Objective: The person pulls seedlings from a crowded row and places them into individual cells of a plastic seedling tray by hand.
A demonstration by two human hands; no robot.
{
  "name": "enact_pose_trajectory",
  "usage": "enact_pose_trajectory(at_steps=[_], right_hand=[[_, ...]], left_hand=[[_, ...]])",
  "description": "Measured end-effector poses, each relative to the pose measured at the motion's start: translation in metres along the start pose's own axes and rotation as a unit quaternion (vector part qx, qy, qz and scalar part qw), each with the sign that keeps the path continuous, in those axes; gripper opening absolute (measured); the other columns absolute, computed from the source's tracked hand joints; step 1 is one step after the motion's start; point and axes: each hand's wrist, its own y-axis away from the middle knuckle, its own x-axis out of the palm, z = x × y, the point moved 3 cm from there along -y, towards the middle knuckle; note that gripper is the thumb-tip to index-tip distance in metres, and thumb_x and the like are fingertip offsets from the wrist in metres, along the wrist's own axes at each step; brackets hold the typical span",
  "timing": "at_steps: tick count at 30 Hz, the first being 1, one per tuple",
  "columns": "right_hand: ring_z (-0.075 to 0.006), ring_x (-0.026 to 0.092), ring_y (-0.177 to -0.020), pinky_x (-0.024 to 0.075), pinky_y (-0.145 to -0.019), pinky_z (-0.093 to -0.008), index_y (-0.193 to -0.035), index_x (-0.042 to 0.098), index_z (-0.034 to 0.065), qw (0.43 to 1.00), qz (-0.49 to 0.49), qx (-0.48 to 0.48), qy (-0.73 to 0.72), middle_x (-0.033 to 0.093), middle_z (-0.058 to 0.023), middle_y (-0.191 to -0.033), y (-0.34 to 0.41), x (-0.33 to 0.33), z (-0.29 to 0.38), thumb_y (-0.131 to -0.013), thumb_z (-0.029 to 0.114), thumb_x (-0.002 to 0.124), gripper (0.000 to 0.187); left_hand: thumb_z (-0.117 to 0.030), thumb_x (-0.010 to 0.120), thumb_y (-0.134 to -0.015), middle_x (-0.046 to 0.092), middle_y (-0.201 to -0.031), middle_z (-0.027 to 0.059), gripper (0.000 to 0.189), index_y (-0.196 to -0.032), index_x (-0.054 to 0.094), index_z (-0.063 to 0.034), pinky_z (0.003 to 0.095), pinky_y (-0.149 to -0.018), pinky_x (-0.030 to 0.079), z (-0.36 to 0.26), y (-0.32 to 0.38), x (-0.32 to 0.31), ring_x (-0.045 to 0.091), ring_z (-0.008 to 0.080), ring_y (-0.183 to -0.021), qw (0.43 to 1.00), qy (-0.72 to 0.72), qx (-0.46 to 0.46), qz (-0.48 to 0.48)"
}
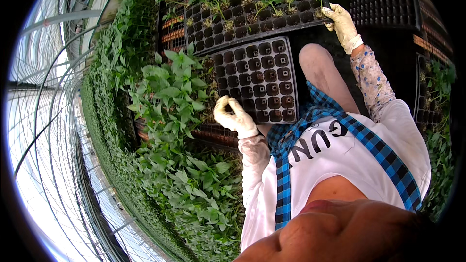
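My right hand (342, 25), in a cream-coloured glove, grips the near right corner of a long black seedling tray (251, 31). Leafy green seedlings (222, 2) stand in some of its cells, and several other cells look dark and plantless. Nearer to me lies a smaller plug tray (260, 80) with square black cells and greyish ridges. My left hand (235, 116), gloved too, is at the lower left of this smaller tray with its fingers curled towards the thumb. Whether anything is pinched there cannot be made out. Dense seedlings (174, 91) grow just beyond that hand.
Rows of leafy plants (204, 178) extend along my left under the hoops of a greenhouse (54, 80). At the upper right is another black cell tray (382, 2). A tray with seedlings (429, 94) sits at the far right. My bare knee (318, 58) is beside the smaller tray.
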Motion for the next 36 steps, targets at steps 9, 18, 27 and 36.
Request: enact_pose_trajectory(at_steps=[9,18,27,36], right_hand=[[-0.0022,0.048,-0.054,0.0376,-0.047,-0.0161,-0.105,0.060,0.0044,0.999,0.008,0.018,-0.025,0.065,0.0006,-0.083,0.015,0.007,0.002,-0.096,0.013,0.061,0.012],[-0.0011,0.047,-0.057,0.0371,-0.048,-0.0152,-0.115,0.058,0.0030,0.999,-0.013,0.047,0.022,0.064,0.0006,-0.087,0.026,0.003,0.002,-0.096,0.013,0.059,0.021],[-0.0009,0.050,-0.059,0.0391,-0.048,-0.0152,-0.114,0.059,0.0044,0.999,-0.023,0.037,-0.016,0.064,0.0013,-0.088,0.025,0.005,0.003,-0.096,0.007,0.059,0.019],[-0.0031,0.051,-0.058,0.0398,-0.047,-0.0172,-0.108,0.059,0.0049,1.000,0.000,0.018,0.005,0.067,-0.0013,-0.088,0.016,0.007,-0.009,-0.095,0.012,0.060,0.014]], left_hand=[[-0.011,0.056,-0.097,0.066,-0.099,0.0032,0.019,-0.113,0.062,-0.0044,0.0296,-0.079,0.053,-0.014,-0.210,0.181,0.061,0.0129,-0.086,0.904,0.322,-0.211,0.188],[-0.022,0.067,-0.087,0.072,-0.099,0.0085,0.031,-0.113,0.068,-0.0046,0.0326,-0.076,0.055,0.110,-0.371,0.326,0.068,0.0204,-0.084,0.943,-0.180,-0.171,0.221],[-0.024,0.065,-0.087,0.073,-0.096,0.0112,0.026,-0.104,0.073,-0.0053,0.0369,-0.074,0.056,0.044,-0.330,0.284,0.069,0.0228,-0.078,0.956,0.080,-0.280,0.036],[-0.017,0.071,-0.089,0.071,-0.102,0.0049,0.023,-0.107,0.071,-0.0023,0.0282,-0.077,0.053,-0.055,-0.237,0.153,0.065,0.0139,-0.089,0.866,0.472,-0.128,0.101]])
